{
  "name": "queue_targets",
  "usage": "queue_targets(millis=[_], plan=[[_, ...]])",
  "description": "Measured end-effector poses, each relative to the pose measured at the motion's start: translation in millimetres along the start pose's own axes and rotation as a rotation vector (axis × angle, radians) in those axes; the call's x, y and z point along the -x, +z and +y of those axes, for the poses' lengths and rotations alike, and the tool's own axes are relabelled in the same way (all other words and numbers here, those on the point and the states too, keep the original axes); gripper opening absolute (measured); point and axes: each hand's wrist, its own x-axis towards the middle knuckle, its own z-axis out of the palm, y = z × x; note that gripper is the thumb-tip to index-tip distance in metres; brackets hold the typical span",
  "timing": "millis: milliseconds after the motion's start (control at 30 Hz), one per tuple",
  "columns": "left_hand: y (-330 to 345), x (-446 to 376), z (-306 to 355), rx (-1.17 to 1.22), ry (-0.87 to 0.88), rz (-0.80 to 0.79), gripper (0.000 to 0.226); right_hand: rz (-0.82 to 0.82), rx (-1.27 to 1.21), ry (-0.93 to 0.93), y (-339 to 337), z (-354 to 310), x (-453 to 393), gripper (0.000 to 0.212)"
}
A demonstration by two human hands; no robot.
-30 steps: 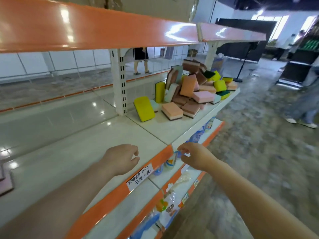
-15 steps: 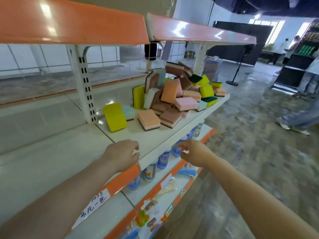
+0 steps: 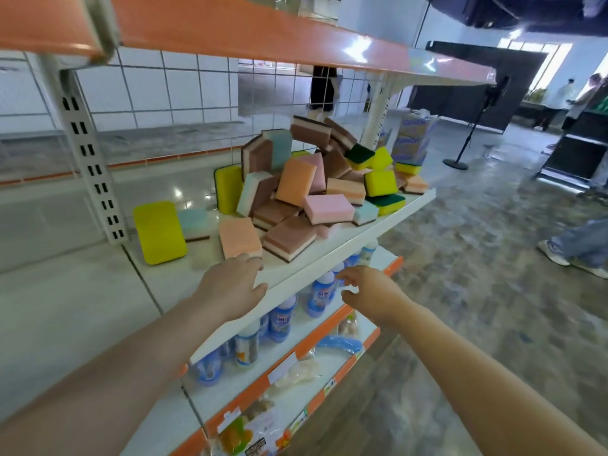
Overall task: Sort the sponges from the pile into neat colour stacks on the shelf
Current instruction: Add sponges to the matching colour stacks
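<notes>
A jumbled pile of sponges in orange, pink, brown, yellow and pale blue lies on the white shelf. An orange sponge and a brown layered sponge sit at the pile's near edge. A yellow sponge leans to the left by the upright. My left hand hovers over the shelf, its fingers relaxed and their tips at the near edge of the orange sponge. My right hand floats in front of the shelf edge, fingers spread and empty.
A white slotted upright divides the shelf bays. Blue bottles and packets fill the lower shelves with orange fronts. An orange shelf hangs overhead. People stand on the floor at the right.
The view has swung closer to the sponge pile. My left hand has moved forward from the shelf edge to the orange sponge, and my right hand has opened its fingers.
</notes>
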Motion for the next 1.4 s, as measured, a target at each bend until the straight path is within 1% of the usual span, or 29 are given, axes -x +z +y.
queue_targets(millis=[267, 433, 600, 667, 833, 967, 1100, 1233, 1333, 1400], plan=[[3, -55, 7, 0.03, 0.006, -0.019, 0.035, 0.076, -0.021, 0.014, -6, 25, -53, 0.051], [3, -95, 4, -0.052, 0.023, -0.049, 0.047, 0.116, 0.041, 0.001, -18, 34, -88, 0.059], [1, -126, 2, -0.129, -0.016, -0.091, 0.057, 0.229, 0.032, -0.042, -27, 44, -114, 0.063], [4, -134, 3, -0.138, -0.019, -0.107, 0.061, 0.243, 0.038, -0.052, -30, 49, -124, 0.066], [14, -144, 13, -0.165, -0.021, -0.089, 0.066, 0.17, 0.037, -0.096, -34, 54, -150, 0.075], [19, -151, 19, -0.129, -0.054, -0.088, 0.07, 0.137, 0.044, -0.12, -37, 57, -172, 0.08], [22, -157, 24, -0.104, -0.118, -0.116, 0.068, 0.082, 0.036, -0.154, -42, 59, -191, 0.085], [27, -158, 27, -0.074, -0.203, -0.144, 0.071, 0.022, 0.066, -0.223, -46, 61, -208, 0.092], [29, -156, 30, -0.047, -0.271, -0.148, 0.077, -0.023, 0.081, -0.253, -47, 67, -217, 0.092], [30, -154, 32, -0.025, -0.3, -0.14, 0.078, -0.04, 0.099, -0.274, -46, 70, -222, 0.091]])
